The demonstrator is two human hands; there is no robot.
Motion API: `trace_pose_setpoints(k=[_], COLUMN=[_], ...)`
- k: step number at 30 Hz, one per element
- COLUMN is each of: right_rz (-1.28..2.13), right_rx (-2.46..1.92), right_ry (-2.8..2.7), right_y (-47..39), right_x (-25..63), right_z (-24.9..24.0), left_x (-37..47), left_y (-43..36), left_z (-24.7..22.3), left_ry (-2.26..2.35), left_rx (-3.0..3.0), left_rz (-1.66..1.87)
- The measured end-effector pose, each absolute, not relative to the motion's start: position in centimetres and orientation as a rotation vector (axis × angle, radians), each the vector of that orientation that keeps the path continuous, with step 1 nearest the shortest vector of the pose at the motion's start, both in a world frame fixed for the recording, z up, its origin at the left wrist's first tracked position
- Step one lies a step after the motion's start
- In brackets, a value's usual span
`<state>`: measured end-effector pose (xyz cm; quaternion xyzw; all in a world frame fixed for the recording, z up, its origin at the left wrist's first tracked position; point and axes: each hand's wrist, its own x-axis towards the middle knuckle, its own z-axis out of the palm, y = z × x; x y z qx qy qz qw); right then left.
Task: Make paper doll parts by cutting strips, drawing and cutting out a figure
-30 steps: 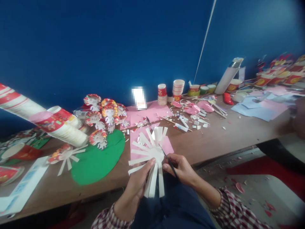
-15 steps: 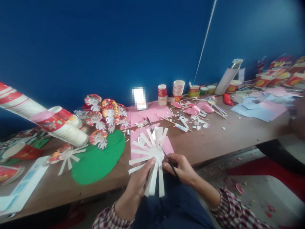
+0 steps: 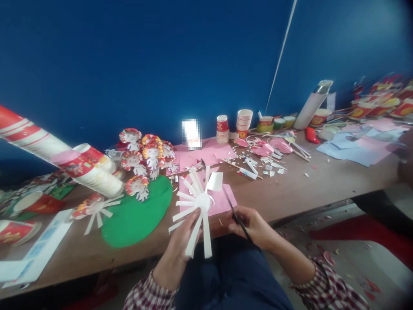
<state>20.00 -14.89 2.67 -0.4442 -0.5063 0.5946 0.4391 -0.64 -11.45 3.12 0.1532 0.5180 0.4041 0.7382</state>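
Since the last look, your right hand point(image 3: 250, 224) and its thin dark tool point(image 3: 234, 209) have come away from the white paper wheel point(image 3: 202, 200), which has turned a bit. Your left hand point(image 3: 183, 239) pinches the wheel's near left side, at the near edge of the table point(image 3: 290, 183). Squeeze too hard and the strips may bend or rip. On the far right, the wide flap point(image 3: 215, 181) could tear if the tool slips. Your right fingers grip that tool tightly; its tip could poke you.

On the left, a cup stack point(image 3: 93, 176) sits by a green sheet point(image 3: 135, 221). Farther right, sticks and scraps point(image 3: 248, 173) clutter the way.
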Motion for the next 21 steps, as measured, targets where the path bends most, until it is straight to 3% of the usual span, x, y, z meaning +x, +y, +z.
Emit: trace_pose_setpoints(k=[5,14,21], right_rz=[1.393,1.367,1.216], right_rx=[-1.038,-0.993,-1.043], right_ry=[-0.931,-0.856,-0.905], right_y=[-13.7,-12.5,-11.7], right_x=[18.2,17.7,17.7], right_z=[3.5,4.1,4.5], left_x=[0.5,0.3,0.9], left_y=[-12.3,-12.8,-13.8], left_z=[3.8,3.4,5.5], left_ry=[1.198,1.056,1.204], left_rx=[0.332,0.334,0.26], left_rz=[0.916,0.947,0.918])
